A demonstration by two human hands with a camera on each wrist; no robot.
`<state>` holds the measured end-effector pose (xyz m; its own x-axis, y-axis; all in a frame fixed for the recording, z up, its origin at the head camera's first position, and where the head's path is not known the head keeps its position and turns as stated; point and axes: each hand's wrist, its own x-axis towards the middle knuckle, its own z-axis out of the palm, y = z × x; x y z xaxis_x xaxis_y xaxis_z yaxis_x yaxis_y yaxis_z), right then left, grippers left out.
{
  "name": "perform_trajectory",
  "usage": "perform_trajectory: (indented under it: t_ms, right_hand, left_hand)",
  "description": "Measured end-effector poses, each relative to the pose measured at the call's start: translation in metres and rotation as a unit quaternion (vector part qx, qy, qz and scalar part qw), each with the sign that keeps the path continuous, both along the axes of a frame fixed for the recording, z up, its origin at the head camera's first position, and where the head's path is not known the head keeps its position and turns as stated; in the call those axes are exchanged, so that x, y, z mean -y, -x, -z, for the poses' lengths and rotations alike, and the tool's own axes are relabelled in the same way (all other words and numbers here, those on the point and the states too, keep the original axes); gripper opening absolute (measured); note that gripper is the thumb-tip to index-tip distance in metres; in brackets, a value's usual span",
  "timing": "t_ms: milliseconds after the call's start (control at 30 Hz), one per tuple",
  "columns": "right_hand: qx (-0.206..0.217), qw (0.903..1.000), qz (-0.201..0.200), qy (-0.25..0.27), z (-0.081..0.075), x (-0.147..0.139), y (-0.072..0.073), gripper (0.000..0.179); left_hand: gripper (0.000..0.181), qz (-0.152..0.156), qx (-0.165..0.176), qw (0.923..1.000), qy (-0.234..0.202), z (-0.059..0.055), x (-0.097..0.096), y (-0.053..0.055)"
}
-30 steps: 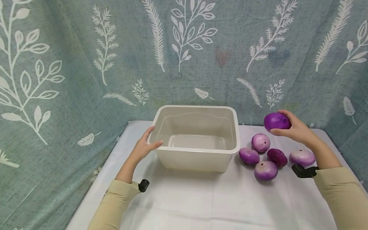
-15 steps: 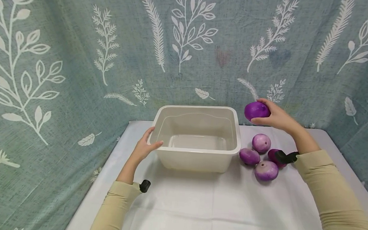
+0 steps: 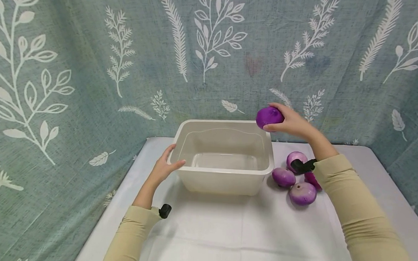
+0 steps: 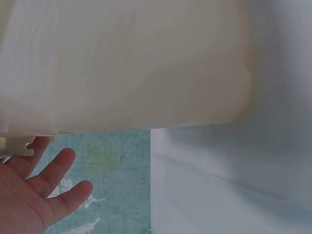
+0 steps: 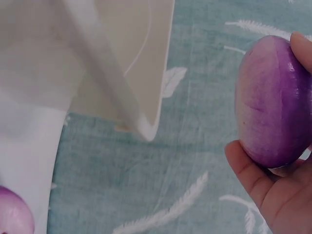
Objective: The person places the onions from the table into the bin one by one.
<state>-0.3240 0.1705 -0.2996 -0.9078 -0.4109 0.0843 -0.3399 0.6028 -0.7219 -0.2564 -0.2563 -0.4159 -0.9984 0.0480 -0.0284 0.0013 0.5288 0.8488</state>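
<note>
A cream plastic bin (image 3: 224,182) stands on the table, its inside bare. My left hand (image 3: 164,167) holds its front left corner, the thumb over the rim. From the left wrist view, several spread fingers (image 4: 56,170) show outside the bin just under the rim; the thumb is hidden there. My right hand (image 3: 291,121) grips a purple onion (image 3: 269,117), raised over the bin's back right corner. Paler on one side, that onion (image 5: 273,102) sits between thumb and fingers in the right wrist view.
Right of the bin lie several more onions: a purple one (image 3: 283,177), a pale-topped one (image 3: 303,193), a dark one (image 3: 312,180) and one (image 3: 296,156) partly behind the black wrist camera (image 3: 303,166). A leaf-patterned curtain (image 3: 212,67) hangs behind the white-covered table (image 3: 210,233).
My right hand has carried the purple onion leftward and slightly up, from above the other onions to the bin's back right corner. The left hand and the bin have stayed put.
</note>
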Motion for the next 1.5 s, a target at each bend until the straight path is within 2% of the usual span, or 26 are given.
perform_trajectory:
  t_ms: [200, 400, 667, 967, 1300, 1500]
  right_hand:
    - [-0.015, 0.9992, -0.006, -0.035, -0.004, 0.017, 0.011, 0.082]
    - [-0.005, 0.9983, -0.03, -0.05, -0.004, 0.035, 0.021, 0.082]
    - [0.004, 0.9975, -0.041, -0.057, -0.002, 0.051, 0.024, 0.082]
    - [0.031, 0.997, -0.048, -0.052, -0.005, 0.052, 0.019, 0.082]
    - [0.007, 0.999, -0.033, -0.03, -0.005, 0.026, 0.01, 0.081]
    - [0.003, 0.9998, -0.018, 0.005, 0.004, -0.004, -0.009, 0.081]
  left_hand:
    - [0.08, 0.0, -0.002, 1.0, 0.001, -0.002, -0.001, -0.001]
    - [0.079, 0.0, 0.001, 1.0, -0.008, -0.001, -0.001, -0.002]
    - [0.08, -0.002, 0.005, 1.0, -0.003, -0.001, -0.001, -0.001]
    - [0.078, 0.002, 0.021, 0.9996, -0.018, -0.012, -0.005, -0.005]
    - [0.08, 0.0, 0.009, 1.0, 0.001, 0.0, 0.001, 0.0]
    - [0.081, 0.0, 0.009, 0.9999, 0.008, -0.001, 0.0, -0.001]
